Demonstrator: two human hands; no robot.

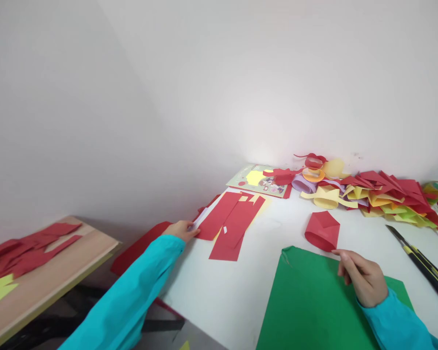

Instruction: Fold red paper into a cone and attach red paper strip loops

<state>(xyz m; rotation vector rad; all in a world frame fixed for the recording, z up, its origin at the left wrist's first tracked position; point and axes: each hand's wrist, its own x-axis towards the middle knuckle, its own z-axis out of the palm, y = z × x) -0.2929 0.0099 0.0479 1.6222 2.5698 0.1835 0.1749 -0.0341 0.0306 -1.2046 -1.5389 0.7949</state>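
My left hand (pixel 182 231) is at the table's left edge, its thumb and fingers closed on the near corner of a red paper strip (pixel 215 218). A thin pale purple strip (pixel 200 217) lies against those fingers. Another red strip (pixel 231 238), with a small white diamond on it, overlaps the first. Over a green board (pixel 306 296), my right hand (pixel 363 277) has its thumb and index finger together at the lower corner of a folded red paper loop (pixel 323 231). Its other fingers are curled under.
A utility knife (pixel 423 267) lies at the right. Behind are paper crowns (pixel 328 194), a pile of folded coloured papers (pixel 397 194) and a printed booklet (pixel 248 177) by the wall. Red and yellow scraps lie on a wooden board (pixel 69 257) at the left.
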